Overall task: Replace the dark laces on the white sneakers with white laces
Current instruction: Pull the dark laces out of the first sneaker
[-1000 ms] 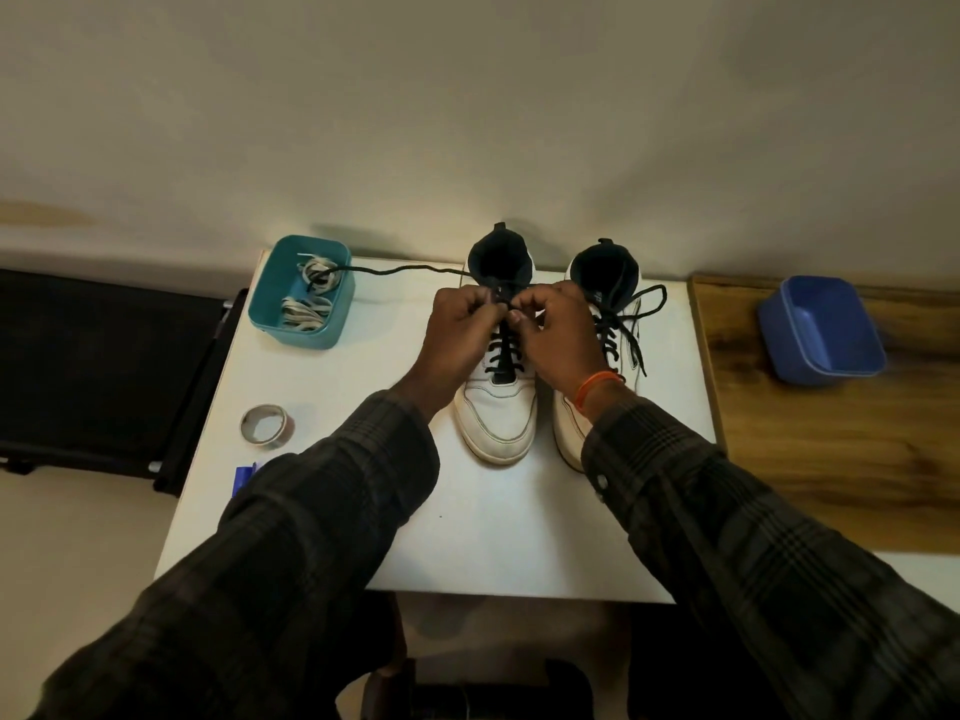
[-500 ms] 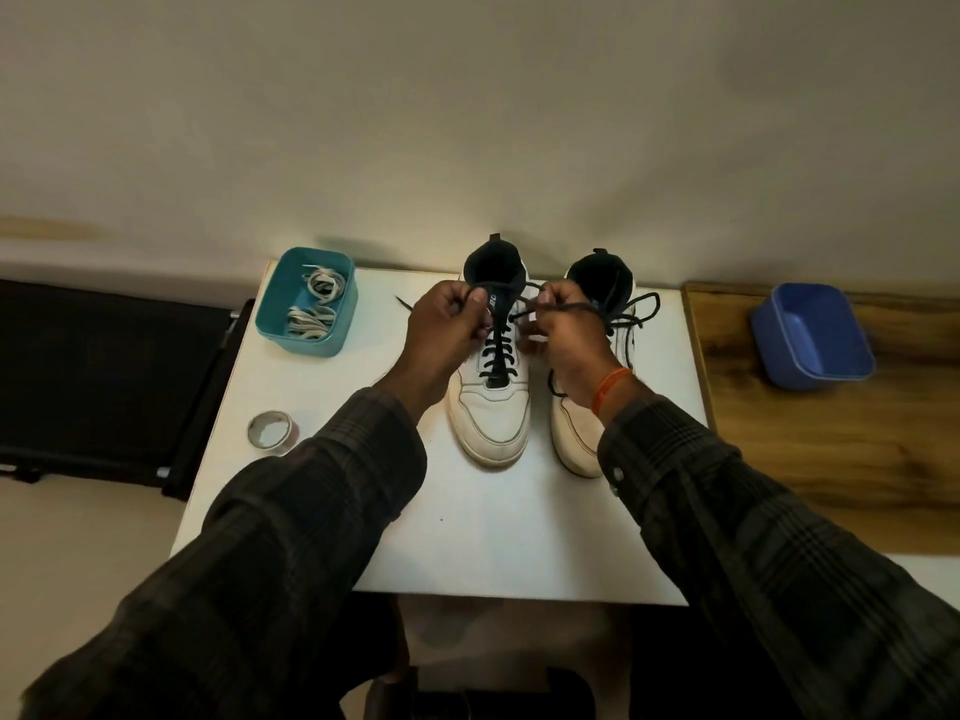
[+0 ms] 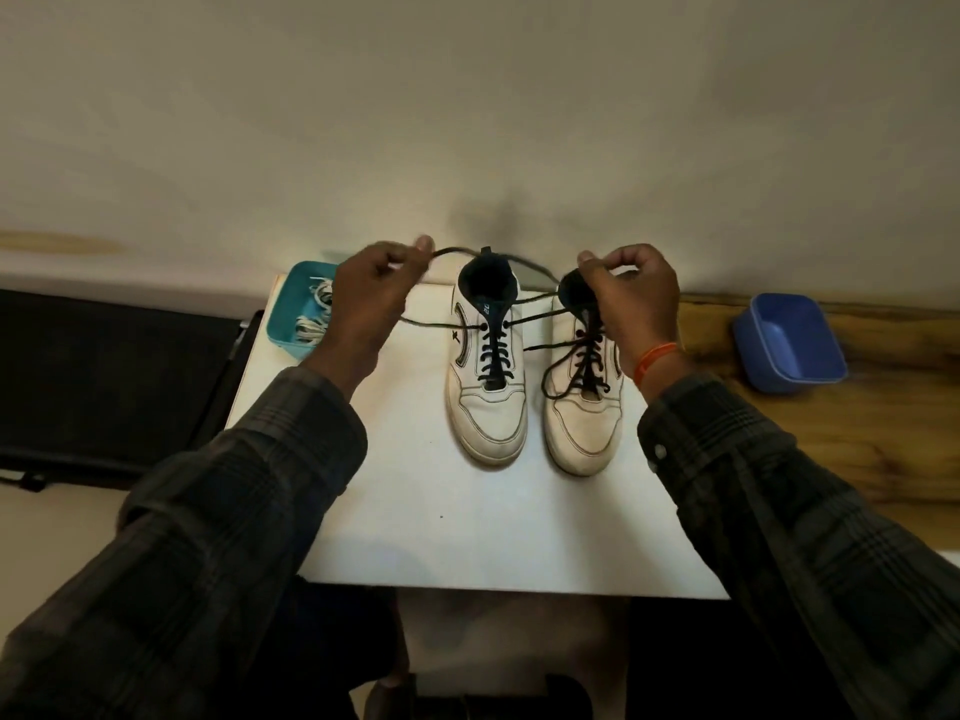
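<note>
I see left hand (image 3: 370, 298) and right hand (image 3: 636, 298) each pinching an end of left sneaker's (image 3: 488, 371) dark lace (image 3: 492, 350), pulled apart above white desk (image 3: 467, 537).

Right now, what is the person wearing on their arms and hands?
Both arms are in long dark plaid sleeves, left sleeve and right sleeve; the right cuff shows a small pale button. An orange band circles the right wrist. Both hands are bare, with no gloves.

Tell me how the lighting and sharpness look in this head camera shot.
Head view: dim, warm light, brightest on the wall behind the sneakers; a soft shadow rises on the wall above them; wide-angle bending curves the table edges; the raised lace looks slightly motion-blurred; the sleeves at the bottom fall into dark.
</note>
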